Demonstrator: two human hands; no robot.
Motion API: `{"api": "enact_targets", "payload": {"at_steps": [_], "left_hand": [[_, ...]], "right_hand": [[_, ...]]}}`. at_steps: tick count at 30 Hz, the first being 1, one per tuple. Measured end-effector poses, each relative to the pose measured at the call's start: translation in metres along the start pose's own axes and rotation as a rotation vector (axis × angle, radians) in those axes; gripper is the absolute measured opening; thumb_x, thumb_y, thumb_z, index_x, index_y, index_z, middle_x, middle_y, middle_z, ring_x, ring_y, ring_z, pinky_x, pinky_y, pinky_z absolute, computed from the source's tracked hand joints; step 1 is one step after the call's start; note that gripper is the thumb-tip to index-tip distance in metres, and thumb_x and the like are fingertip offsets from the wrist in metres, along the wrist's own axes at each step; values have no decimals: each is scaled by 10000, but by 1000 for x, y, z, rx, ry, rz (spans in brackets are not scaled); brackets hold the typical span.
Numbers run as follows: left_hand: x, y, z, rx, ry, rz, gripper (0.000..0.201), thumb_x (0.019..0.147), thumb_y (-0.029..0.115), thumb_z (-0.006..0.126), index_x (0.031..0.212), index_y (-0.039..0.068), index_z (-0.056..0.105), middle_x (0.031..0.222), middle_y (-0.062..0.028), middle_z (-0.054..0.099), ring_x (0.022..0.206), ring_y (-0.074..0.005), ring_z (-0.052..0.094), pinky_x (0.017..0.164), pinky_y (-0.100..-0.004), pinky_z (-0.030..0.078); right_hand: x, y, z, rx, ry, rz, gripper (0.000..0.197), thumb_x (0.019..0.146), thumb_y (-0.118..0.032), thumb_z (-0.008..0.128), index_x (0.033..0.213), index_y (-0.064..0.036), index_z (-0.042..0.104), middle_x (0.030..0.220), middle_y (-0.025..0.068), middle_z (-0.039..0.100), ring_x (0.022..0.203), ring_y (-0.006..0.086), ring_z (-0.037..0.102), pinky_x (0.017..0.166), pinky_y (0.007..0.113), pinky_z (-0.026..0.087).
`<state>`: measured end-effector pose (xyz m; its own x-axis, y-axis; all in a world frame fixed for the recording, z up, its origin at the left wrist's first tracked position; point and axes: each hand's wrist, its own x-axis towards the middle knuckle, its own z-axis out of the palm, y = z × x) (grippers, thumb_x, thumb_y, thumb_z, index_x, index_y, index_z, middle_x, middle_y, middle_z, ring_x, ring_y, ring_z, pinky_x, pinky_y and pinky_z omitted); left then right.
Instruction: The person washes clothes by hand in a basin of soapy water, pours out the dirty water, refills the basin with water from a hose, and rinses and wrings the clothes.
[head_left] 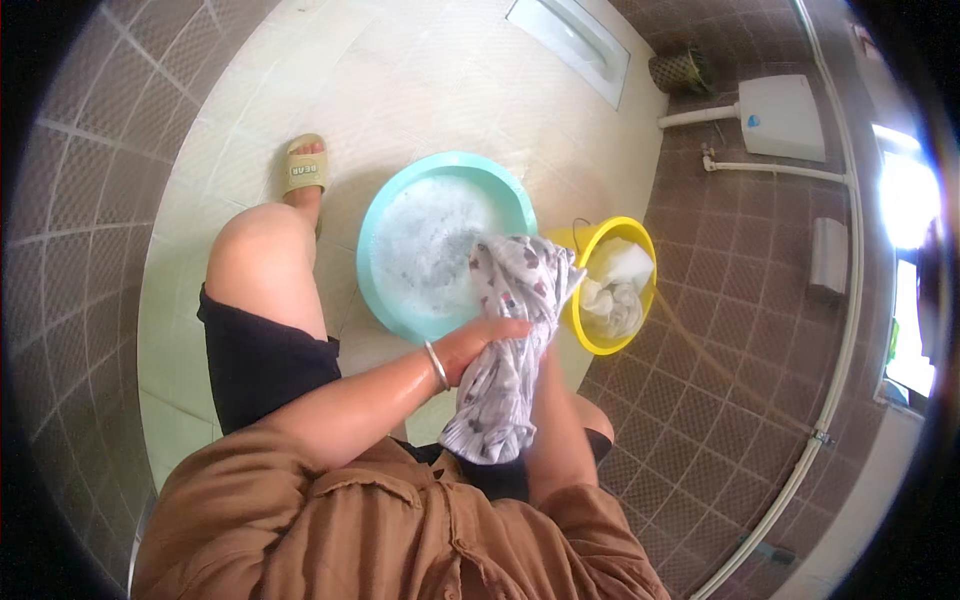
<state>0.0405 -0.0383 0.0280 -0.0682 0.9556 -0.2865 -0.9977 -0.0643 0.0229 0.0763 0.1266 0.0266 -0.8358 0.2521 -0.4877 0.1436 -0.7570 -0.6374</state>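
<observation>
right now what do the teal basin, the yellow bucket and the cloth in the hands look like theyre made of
The teal basin looks like moulded plastic: uniform colour, smooth rounded rim with a soft sheen. The yellow bucket also seems plastic, glossy and evenly coloured, with a thin handle that may be wire. The patterned cloth held by the left hand looks like thin woven fabric, limp, creased and apparently wet.

Brown-tiled walls [740, 330]; pale floor [420, 90] (sunlit) — window [908, 200].

A pale tiled bathroom floor [420, 80] bears a teal wash basin [385, 235] of sudsy water, a yellow bucket [640, 240] just beside it, and a sandalled foot [304, 168].
</observation>
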Motion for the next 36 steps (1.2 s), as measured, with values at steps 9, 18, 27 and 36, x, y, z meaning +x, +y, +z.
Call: {"api": "enact_targets", "payload": {"at_steps": [9,18,27,36], "left_hand": [[-11,-17,-1,-465,-190,-173,515,762,322,577,1149,21,422,914,-122,570,778,-229,585,684,-377,500],[6,-13,-3,510,137,124,468,693,249,688,1061,18,516,963,-82,566,830,-146,528,747,-289,444],[58,-53,-83,1639,237,343,681,683,399,645,1143,-56,429,997,-174,563,990,-264,530,836,-289,409],[48,-36,-60,756,581,415,972,571,301,761,1235,-66,154,1081,-165,496,1037,-260,480,888,-320,386]], "right_hand": [[21,-1,-28,-116,-92,-161,578,769,-446,513,1144,-18,411,1117,158,484,1040,302,470,919,410,378],[35,-15,54,-1254,268,272,386,660,-211,647,943,29,540,809,94,597,707,176,583,601,298,471],[64,65,5,-1950,218,-61,370,628,-179,598,937,22,560,855,230,592,801,351,576,705,367,458],[48,39,24,-1680,306,11,472,693,-251,605,1078,-1,499,1048,213,530,961,315,522,805,378,424]]}}
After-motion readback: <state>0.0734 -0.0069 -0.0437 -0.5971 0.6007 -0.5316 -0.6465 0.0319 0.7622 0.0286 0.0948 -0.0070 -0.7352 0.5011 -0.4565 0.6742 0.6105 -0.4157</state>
